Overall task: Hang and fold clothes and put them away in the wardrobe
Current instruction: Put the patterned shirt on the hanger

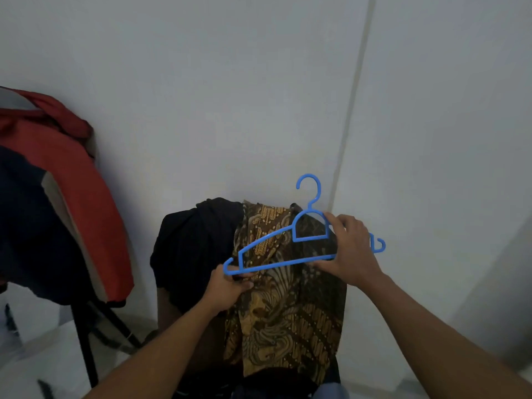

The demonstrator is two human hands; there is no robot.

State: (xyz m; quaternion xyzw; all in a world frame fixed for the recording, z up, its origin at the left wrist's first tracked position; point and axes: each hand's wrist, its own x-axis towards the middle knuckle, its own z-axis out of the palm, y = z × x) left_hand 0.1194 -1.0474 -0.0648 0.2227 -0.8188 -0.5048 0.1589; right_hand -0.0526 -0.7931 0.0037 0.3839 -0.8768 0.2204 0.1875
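Note:
A blue plastic hanger (288,249) is held level in front of me, hook pointing up. My right hand (349,250) grips its right half, thumb under the bottom bar. My left hand (229,285) grips a fold of the brown batik patterned shirt (290,312) just under the hanger's left tip. The shirt drapes over a pile, beside a black garment (195,246).
At the left a red garment (66,180) and dark clothes hang over a black folding stand (92,326). A white wall with a vertical seam (351,110) fills the background. More dark clothing lies at the bottom edge.

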